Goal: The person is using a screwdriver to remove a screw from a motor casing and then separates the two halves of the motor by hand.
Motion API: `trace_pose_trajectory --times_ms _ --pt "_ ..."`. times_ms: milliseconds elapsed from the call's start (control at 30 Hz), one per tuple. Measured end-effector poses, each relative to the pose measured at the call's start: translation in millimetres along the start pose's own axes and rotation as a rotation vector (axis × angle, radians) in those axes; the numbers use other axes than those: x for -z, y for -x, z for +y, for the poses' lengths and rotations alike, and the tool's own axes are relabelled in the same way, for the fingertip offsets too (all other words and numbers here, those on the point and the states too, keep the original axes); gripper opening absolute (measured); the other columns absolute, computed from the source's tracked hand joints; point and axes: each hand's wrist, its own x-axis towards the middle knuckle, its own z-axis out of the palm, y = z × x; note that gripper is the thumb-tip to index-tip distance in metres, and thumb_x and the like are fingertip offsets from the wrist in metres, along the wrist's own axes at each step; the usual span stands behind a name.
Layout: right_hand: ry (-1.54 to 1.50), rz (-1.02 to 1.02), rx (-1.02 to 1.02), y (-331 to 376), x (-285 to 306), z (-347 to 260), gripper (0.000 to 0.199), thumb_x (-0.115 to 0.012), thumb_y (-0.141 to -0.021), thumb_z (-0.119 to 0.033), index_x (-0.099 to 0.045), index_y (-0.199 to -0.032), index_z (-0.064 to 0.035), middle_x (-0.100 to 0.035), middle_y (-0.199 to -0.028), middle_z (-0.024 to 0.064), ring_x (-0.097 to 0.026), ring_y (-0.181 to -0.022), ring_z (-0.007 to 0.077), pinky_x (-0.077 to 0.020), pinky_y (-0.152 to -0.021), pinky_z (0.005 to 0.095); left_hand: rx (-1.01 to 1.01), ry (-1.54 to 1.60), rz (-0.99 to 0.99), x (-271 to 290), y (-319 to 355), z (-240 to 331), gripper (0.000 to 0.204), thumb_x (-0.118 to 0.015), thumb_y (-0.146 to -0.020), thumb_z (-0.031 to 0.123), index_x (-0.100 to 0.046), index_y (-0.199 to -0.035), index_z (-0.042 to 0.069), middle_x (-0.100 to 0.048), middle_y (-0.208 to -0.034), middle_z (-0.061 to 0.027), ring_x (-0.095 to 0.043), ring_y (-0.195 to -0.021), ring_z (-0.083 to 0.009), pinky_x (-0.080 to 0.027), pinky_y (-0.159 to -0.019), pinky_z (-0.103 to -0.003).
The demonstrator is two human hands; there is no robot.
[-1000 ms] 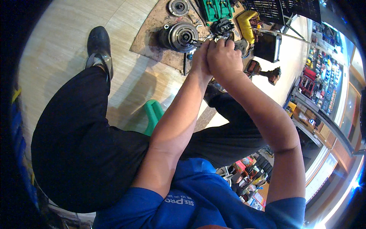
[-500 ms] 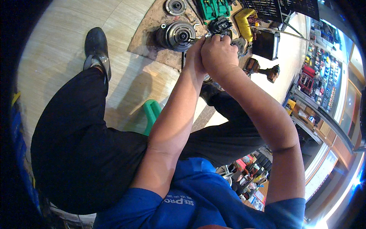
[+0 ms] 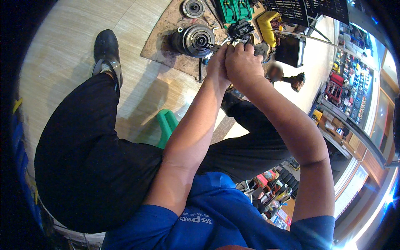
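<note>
A round metal compressor with a grooved pulley [image 3: 198, 40] rests on the work board, its pulley face toward my hands. A dark pair of pliers [image 3: 213, 47] reaches from my fingers to the pulley's centre; most of the tool is hidden, so its jaws do not show clearly. My left hand [image 3: 218, 64] is closed around it, just right of the pulley. Close against it, my right hand [image 3: 243, 62] is closed too, knuckles up, over the tool's other end. Black curved handles stick out past the right hand's fingers.
A loose pulley ring [image 3: 193, 8] lies beyond the compressor on the stained board [image 3: 156, 41]. Farther right are an open green tool case [image 3: 234, 10], a yellow holder [image 3: 267, 27], a black box [image 3: 290, 50] and a cordless drill [image 3: 295, 81]. A green stool [image 3: 167, 125] stands below.
Both hands have shifted slightly right and toward me, and more of the pliers shows between them and the pulley. The compressor stays in about the same place.
</note>
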Motion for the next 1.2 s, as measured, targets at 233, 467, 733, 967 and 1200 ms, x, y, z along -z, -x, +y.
trace_pose_trajectory --times_ms 233,467,733,967,1200 --pt "0.021 0.12 0.057 2.6 -11.4 6.5 0.031 -0.058 -0.092 -0.016 -0.058 -0.119 -0.0022 -0.059 -0.116 0.0151 -0.059 -0.11 0.0343 -0.0529 -0.086 0.0612 -0.026 0.022 0.056 -7.9 6.3 -7.2 0.03 -0.045 -0.106 0.036 -0.061 -0.109 0.011 -0.065 -0.106 -0.0069 -0.063 -0.098 -0.0222 -0.051 -0.089 -0.04" --pt "-0.026 0.024 0.017 0.4 -5.3 2.9 0.033 -0.058 -0.092 -0.014 -0.057 -0.122 -0.0017 -0.058 -0.12 0.0157 -0.057 -0.113 0.0348 -0.0524 -0.09 0.0613 -0.009 -0.047 0.018 -8.1 4.5 -0.7 0.032 -0.041 -0.106 0.035 -0.061 -0.111 0.011 -0.064 -0.11 -0.0087 -0.062 -0.102 -0.0223 -0.05 -0.092 -0.039" --pt "-0.014 0.053 0.008 3.5 -9.9 1.2 0.035 -0.058 -0.091 -0.014 -0.057 -0.124 -0.0011 -0.058 -0.121 0.0162 -0.057 -0.114 0.0355 -0.052 -0.09 0.0617 -0.016 -0.087 0.063 -3.2 5.3 -1.6 0.035 -0.045 -0.105 0.039 -0.061 -0.115 0.01 -0.065 -0.112 -0.0091 -0.063 -0.103 -0.0235 -0.05 -0.093 -0.04" --pt "-0.083 0.038 0.035 0.7 -13.3 9.6 0.032 -0.06 -0.088 -0.012 -0.059 -0.118 -0.0023 -0.06 -0.114 0.0147 -0.06 -0.106 0.0357 -0.0589 -0.081 0.0436 -0.011 -0.061 0.159 -9.1 3.9 -4.0 0.037 -0.051 -0.103 0.04 -0.06 -0.116 0.006 -0.066 -0.109 -0.0099 -0.065 -0.097 -0.0228 -0.054 -0.085 -0.04" --pt "-0.046 0.113 0.096 1.5 -22.1 20.2 0.031 -0.06 -0.086 -0.012 -0.063 -0.117 -0.008 -0.062 -0.109 0.0107 -0.062 -0.103 0.0334 -0.0603 -0.076 0.0401 -0.094 -0.095 0.307 -32.5 13.6 -10.8 0.042 -0.053 -0.103 0.043 -0.058 -0.118 0.004 -0.066 -0.109 -0.0107 -0.066 -0.096 -0.0238 -0.055 -0.084 -0.039"
